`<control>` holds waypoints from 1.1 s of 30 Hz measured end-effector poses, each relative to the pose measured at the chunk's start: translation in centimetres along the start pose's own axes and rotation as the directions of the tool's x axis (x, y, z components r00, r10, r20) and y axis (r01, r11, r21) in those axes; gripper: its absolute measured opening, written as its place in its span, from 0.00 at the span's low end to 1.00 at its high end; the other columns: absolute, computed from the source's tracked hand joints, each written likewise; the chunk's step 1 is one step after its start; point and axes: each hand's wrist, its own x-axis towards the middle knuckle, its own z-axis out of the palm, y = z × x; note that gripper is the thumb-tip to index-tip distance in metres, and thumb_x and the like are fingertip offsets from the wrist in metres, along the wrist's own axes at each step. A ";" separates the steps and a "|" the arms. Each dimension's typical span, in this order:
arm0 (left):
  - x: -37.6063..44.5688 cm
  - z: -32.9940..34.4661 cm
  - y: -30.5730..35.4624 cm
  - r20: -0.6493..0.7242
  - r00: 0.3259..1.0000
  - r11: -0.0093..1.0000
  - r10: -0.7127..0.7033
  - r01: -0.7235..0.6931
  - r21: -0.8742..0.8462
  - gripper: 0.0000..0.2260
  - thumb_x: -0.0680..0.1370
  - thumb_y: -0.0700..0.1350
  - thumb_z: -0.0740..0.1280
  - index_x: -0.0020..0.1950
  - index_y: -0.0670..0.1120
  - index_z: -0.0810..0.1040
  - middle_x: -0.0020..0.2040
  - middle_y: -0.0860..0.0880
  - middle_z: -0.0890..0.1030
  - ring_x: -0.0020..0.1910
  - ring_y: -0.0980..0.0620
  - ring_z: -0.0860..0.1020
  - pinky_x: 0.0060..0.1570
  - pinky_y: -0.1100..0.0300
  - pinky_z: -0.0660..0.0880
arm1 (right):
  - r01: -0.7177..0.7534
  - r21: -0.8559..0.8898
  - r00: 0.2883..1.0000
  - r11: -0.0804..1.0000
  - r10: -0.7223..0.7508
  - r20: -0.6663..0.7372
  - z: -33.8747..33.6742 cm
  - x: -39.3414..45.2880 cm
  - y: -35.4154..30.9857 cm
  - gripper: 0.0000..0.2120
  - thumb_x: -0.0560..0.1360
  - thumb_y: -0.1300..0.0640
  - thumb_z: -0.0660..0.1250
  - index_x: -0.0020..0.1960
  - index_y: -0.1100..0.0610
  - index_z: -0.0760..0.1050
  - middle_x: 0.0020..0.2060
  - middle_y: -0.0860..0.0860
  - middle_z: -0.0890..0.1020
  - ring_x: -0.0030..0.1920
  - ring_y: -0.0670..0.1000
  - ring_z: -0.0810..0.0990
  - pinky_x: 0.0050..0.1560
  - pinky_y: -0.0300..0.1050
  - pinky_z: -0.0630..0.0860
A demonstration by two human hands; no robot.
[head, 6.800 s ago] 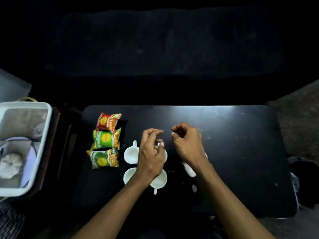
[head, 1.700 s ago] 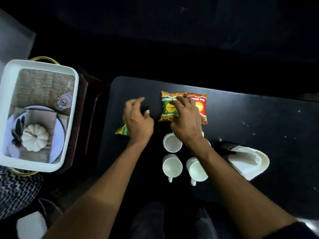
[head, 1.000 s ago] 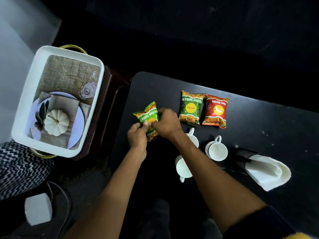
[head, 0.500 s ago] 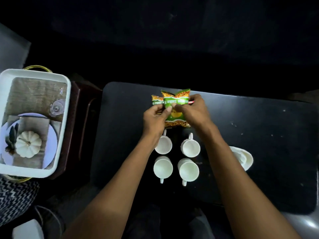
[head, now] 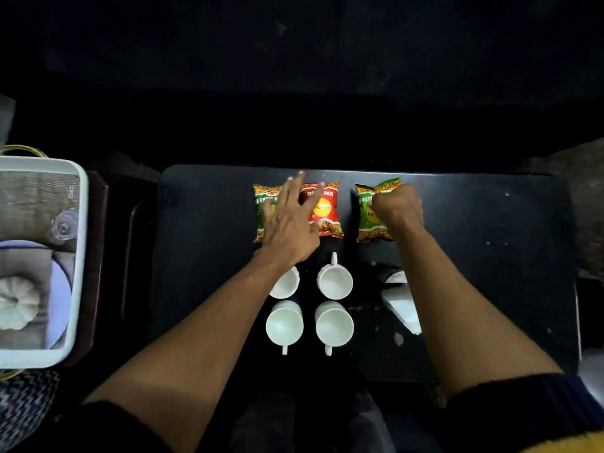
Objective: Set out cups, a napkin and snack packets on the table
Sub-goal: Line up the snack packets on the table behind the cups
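A white tray (head: 82, 256) is sitting off the table's left end, holding a lavender plate (head: 62, 289), a pale pumpkin (head: 18, 307) and an upturned glass (head: 64, 225).

On the black table (head: 202, 256) three packets are lying in a row along the far edge, each with its long axis running from the far edge toward the person, the print on the red one reading upside down from this side. The left green packet (head: 260, 217) is lying just beside the red packet (head: 328, 207), their edges touching or nearly so; the right green packet (head: 367, 220) is lying a little apart, across a dark gap.

The left hand (head: 289, 223) is resting flat over the left green and red packets, its grip spread, fingers fanned toward the far edge. The right hand (head: 397, 209) is curled into a fist over the right green packet; whether its grip is pinching the wrapper cannot be told.

Four white cups (head: 335, 282) are standing upright in a two-by-two square nearer the person, all looking empty. The far right cup's handle is pointing away, the near pair's handles are pointing toward the person, and the far left cup is partly hidden by the left forearm.

One white napkin (head: 402, 308) is lying right of the cups, partly under the right forearm.
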 end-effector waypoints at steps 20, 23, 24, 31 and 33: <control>-1.8 1.5 -1.3 0.127 0.978 0.985 0.165 -0.169 0.023 0.40 0.75 0.56 0.70 0.80 0.58 0.51 0.82 0.49 0.44 0.81 0.46 0.47 0.74 0.34 0.47 | -0.062 0.051 0.992 0.997 0.056 0.112 2.4 -0.5 0.3 0.16 0.76 0.59 0.71 0.60 0.64 0.74 0.57 0.61 0.80 0.57 0.62 0.80 0.45 0.48 0.75; -2.0 1.7 -1.4 0.122 0.979 0.986 0.163 -0.168 0.025 0.41 0.74 0.56 0.70 0.81 0.58 0.51 0.82 0.49 0.44 0.81 0.46 0.47 0.75 0.35 0.46 | -0.053 0.053 0.992 0.997 0.047 0.113 2.5 -0.5 0.6 0.12 0.76 0.58 0.71 0.56 0.62 0.73 0.50 0.58 0.78 0.52 0.59 0.79 0.44 0.45 0.72; -2.0 1.7 -1.4 0.120 0.979 0.986 0.163 -0.167 0.024 0.41 0.74 0.56 0.70 0.81 0.58 0.50 0.82 0.49 0.44 0.81 0.46 0.47 0.75 0.35 0.46 | -0.047 0.050 0.993 0.998 0.041 0.113 2.5 -0.4 0.7 0.11 0.76 0.57 0.71 0.54 0.61 0.73 0.47 0.57 0.76 0.49 0.58 0.77 0.44 0.45 0.71; -2.0 1.0 -1.2 0.056 0.987 0.988 0.149 -0.146 -0.048 0.43 0.72 0.53 0.73 0.81 0.57 0.52 0.82 0.48 0.47 0.81 0.47 0.47 0.74 0.35 0.50 | -0.020 0.029 0.996 0.999 0.017 0.092 2.7 -1.0 0.9 0.12 0.76 0.54 0.67 0.50 0.62 0.72 0.47 0.57 0.78 0.45 0.57 0.77 0.40 0.47 0.73; -2.1 0.6 -1.4 -0.036 0.993 0.990 0.110 -0.113 -0.079 0.42 0.71 0.51 0.73 0.81 0.56 0.54 0.82 0.46 0.50 0.81 0.47 0.50 0.73 0.36 0.53 | -0.018 0.030 0.997 0.999 0.015 0.081 2.6 -1.4 0.9 0.19 0.73 0.51 0.67 0.56 0.65 0.75 0.52 0.59 0.80 0.52 0.60 0.80 0.45 0.51 0.77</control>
